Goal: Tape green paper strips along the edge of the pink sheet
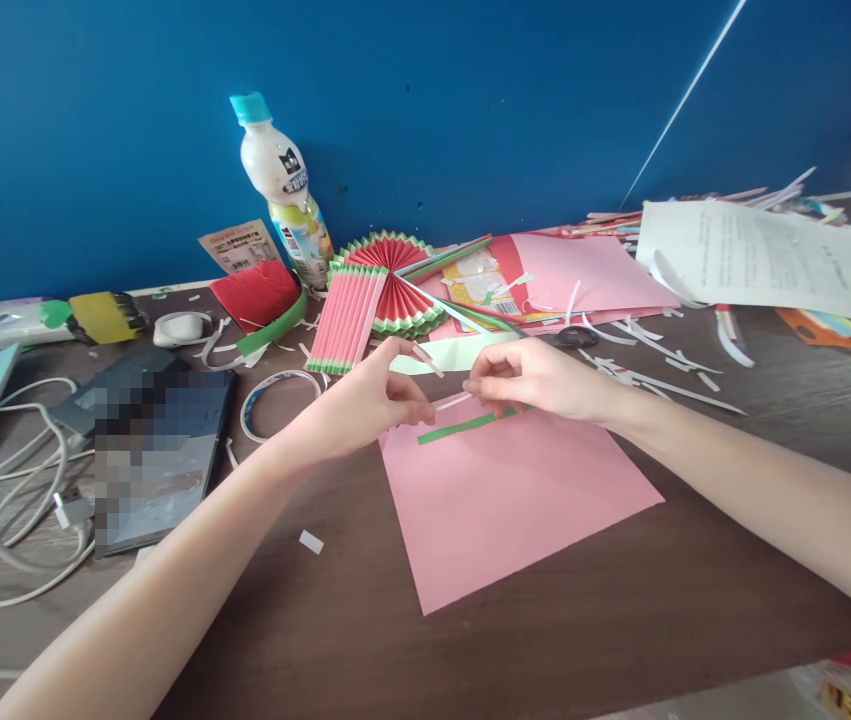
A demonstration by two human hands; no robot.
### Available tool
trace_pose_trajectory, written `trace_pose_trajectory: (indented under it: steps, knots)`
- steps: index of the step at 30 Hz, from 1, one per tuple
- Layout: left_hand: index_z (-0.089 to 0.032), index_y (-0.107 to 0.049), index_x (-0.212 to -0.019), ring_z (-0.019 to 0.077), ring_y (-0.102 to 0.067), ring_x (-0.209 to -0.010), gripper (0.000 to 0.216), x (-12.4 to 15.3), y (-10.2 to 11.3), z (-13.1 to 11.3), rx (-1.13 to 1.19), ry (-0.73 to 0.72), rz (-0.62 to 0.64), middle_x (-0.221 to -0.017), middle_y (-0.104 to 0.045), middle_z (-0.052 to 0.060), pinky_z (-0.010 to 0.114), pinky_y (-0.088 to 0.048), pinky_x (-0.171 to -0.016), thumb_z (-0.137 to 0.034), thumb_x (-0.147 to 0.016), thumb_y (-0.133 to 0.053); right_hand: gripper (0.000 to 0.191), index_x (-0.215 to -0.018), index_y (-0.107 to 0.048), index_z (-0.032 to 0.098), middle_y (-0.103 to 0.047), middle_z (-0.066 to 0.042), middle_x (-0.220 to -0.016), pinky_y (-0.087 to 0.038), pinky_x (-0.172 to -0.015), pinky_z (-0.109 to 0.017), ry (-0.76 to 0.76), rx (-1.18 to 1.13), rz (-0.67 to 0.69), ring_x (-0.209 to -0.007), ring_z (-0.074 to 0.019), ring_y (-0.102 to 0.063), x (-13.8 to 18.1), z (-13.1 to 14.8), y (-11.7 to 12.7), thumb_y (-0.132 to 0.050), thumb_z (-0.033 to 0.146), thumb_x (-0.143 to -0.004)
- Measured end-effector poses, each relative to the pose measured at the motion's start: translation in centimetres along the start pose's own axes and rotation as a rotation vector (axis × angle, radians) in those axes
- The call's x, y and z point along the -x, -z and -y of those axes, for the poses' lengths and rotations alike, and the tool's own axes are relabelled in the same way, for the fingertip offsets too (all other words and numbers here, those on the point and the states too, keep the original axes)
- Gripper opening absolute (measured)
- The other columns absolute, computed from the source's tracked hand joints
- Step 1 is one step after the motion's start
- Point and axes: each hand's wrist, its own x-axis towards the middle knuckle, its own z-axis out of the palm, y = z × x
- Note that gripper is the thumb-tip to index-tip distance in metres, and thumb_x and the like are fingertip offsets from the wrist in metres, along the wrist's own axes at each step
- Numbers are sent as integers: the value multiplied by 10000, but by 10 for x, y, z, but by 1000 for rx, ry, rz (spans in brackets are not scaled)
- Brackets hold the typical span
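A pink paper sheet lies on the dark wooden table, with a green paper strip along its far edge. My left hand and my right hand hover over that edge, both pinched on the ends of a thin white strip, which looks like tape backing. Another short white piece sticks up from my left fingers.
Folded red-and-green paper fans and a bottle stand at the back by the blue wall. Cables, a tape ring and a pixelated dark device lie left. Papers and white scraps cover the right.
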Motion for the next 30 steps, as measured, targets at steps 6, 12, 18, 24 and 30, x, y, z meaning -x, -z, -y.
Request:
trace_pose_trajectory:
  steps: [6, 12, 18, 24, 30]
  knots:
    - [-221, -400, -1010, 168, -619, -709, 344, 1, 1, 3, -60, 66, -1, -738, -702, -8, 256, -411, -590, -206, -715, -577, 251, -659, -563, 155, -562, 13, -599, -354, -522, -243, 59, 15, 82, -543, -94, -503, 2, 2, 3, -625, 388, -729]
    - [-219, -437, -935, 144, -565, -640, 253, 3, 1, 2, -169, 55, 42, -727, -697, -19, 239, -362, -540, -209, -718, -568, 198, -676, -572, 153, -584, 1, -593, -373, -506, -230, 34, 58, 120, -541, -103, -537, 3, 3, 2, -598, 334, -752]
    - [-215, -418, -915, 133, -513, -624, 199, 2, -5, 7, -308, -13, 76, -723, -676, -26, 256, -358, -553, -216, -741, -516, 142, -656, -550, 155, -580, 4, -568, -400, -508, -240, -94, 176, 81, -508, -117, -559, 1, 0, -5, -582, 262, -742]
    - [-211, -394, -944, 136, -495, -616, 267, -2, -8, 11, -270, -7, 70, -720, -662, -18, 261, -351, -543, -198, -702, -506, 144, -670, -565, 165, -586, 2, -545, -397, -505, -241, -97, 260, 60, -499, -123, -564, 2, -1, -9, -577, 294, -732]
    - [-209, -403, -934, 134, -491, -582, 294, -6, -9, 12, -257, 15, 72, -667, -637, -28, 255, -341, -519, -206, -667, -527, 154, -633, -552, 176, -581, 13, -529, -363, -488, -235, -93, 340, 31, -477, -103, -509, 3, 0, -14, -566, 309, -710]
